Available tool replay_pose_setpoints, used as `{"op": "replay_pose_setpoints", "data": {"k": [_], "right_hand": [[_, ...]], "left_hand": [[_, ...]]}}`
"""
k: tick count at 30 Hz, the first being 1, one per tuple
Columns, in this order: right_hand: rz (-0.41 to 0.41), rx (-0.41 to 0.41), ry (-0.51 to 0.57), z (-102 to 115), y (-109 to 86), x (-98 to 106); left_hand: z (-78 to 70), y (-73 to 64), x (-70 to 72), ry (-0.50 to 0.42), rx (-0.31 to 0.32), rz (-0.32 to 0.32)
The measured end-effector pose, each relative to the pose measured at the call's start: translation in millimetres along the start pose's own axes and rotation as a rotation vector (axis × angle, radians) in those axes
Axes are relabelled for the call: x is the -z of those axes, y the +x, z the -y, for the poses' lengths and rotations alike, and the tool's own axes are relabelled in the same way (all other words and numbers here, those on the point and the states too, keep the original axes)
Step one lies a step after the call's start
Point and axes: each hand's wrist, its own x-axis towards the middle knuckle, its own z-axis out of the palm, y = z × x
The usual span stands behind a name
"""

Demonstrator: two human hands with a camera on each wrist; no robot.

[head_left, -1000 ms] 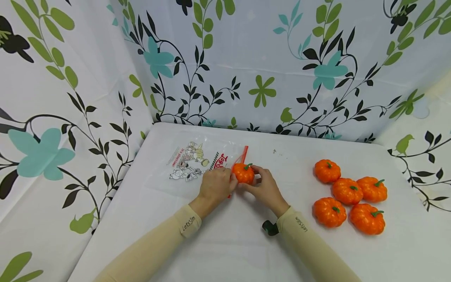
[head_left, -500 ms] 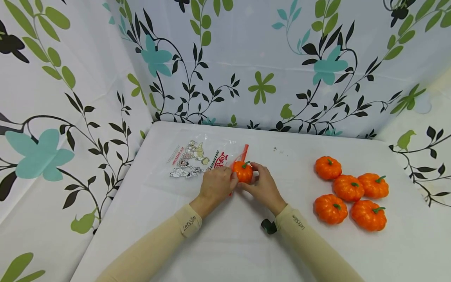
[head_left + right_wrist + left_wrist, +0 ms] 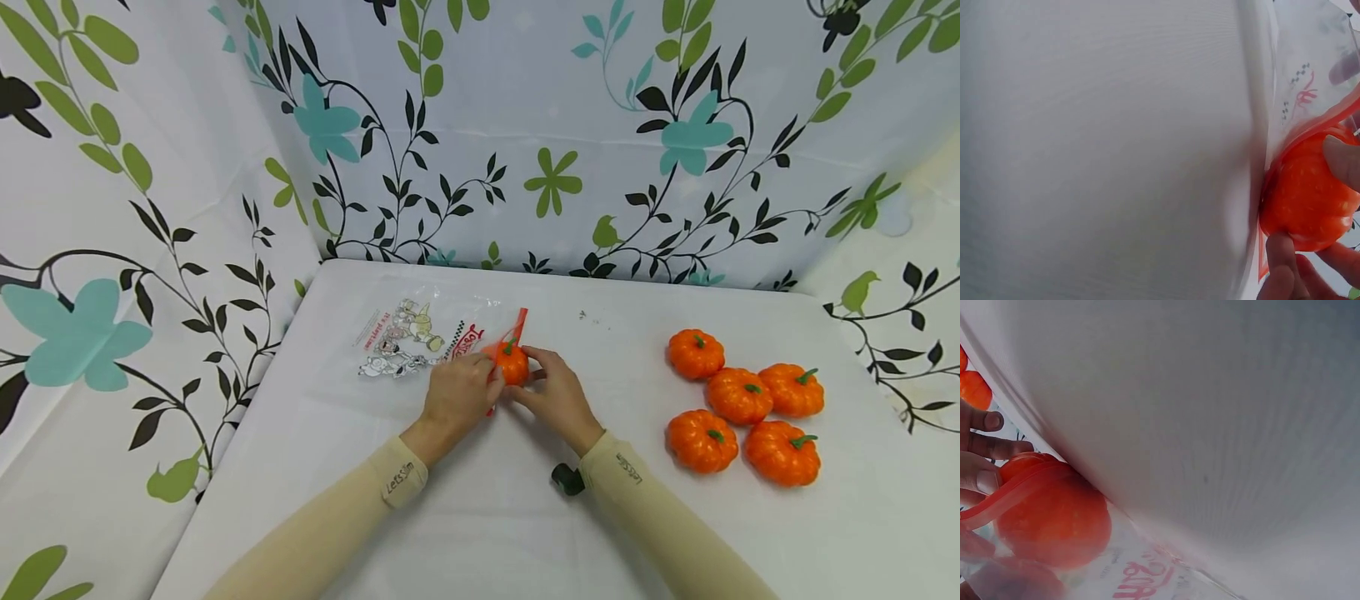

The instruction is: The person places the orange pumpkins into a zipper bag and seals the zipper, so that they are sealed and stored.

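Observation:
A small orange toy pumpkin [image 3: 513, 367] with a green stem sits at the mouth of a clear printed zip bag [image 3: 408, 337] lying on the table. My right hand [image 3: 558, 398] grips the pumpkin from the right, thumb on the near side and fingers beyond. At the bag's mouth my left hand [image 3: 459, 390] pinches the plastic, its fingertips close against the pumpkin. In the left wrist view the bag's red zip strip [image 3: 1016, 484] crosses the pumpkin, and much of it shows through the plastic. The right wrist view shows the pumpkin's uncovered side [image 3: 1310, 200] between the right fingers.
Several more orange pumpkins [image 3: 738, 397] stand grouped on the right of the white table [image 3: 480, 517]. A dark round camera piece [image 3: 567, 479] sits by the right cuff. Patterned curtains [image 3: 555, 108] hang behind and on both sides.
The right hand and its pumpkin have shifted slightly left, so the pumpkin sits deeper at the bag's red-edged mouth. The left hand stays nearly in place. The head view has shifted a little.

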Motion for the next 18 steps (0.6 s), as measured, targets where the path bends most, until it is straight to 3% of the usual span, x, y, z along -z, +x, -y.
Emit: {"op": "replay_pose_setpoints", "data": {"k": [7, 18], "right_hand": [[0.032, 0.019, 0.016, 0.7, 2.6, -2.6], [0.033, 0.131, 0.1, -1.0, 2.1, -9.4]], "left_hand": [[-0.1, 0.0, -0.5, -0.013, 0.004, -0.014], [0.4, 0.9, 1.8, -0.03, 0.011, -0.049]]}}
